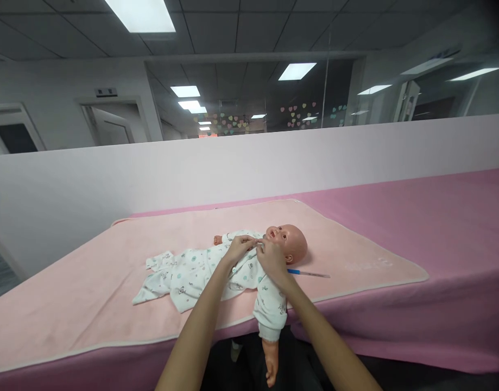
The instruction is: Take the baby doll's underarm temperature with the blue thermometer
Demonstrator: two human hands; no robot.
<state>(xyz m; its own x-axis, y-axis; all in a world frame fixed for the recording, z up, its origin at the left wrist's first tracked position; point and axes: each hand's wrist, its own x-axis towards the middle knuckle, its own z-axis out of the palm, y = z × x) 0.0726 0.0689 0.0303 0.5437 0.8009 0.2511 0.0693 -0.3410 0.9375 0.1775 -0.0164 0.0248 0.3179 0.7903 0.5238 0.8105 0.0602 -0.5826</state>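
A baby doll [292, 242] lies on its back, its head to the right, dressed in a white printed romper [198, 269]. At the romper's neckline, just below the doll's chin, my left hand [241, 247] pinches the fabric with its fingertips. My right hand [272, 260] meets it there from the other side, fingers closed on the same neckline. Whatever small fastening lies between the fingertips is hidden. One doll arm [270, 355] hangs over the near edge between my forearms. Beside the head, partly behind my right wrist, lies a thin clear stick with a blue end [308, 272].
Under the doll a pale pink blanket [98, 282] with a light border is spread over a darker pink cover [448, 228]. A low white wall [233, 168] runs along the far side, with glass above it. The near edge drops off at my lap.
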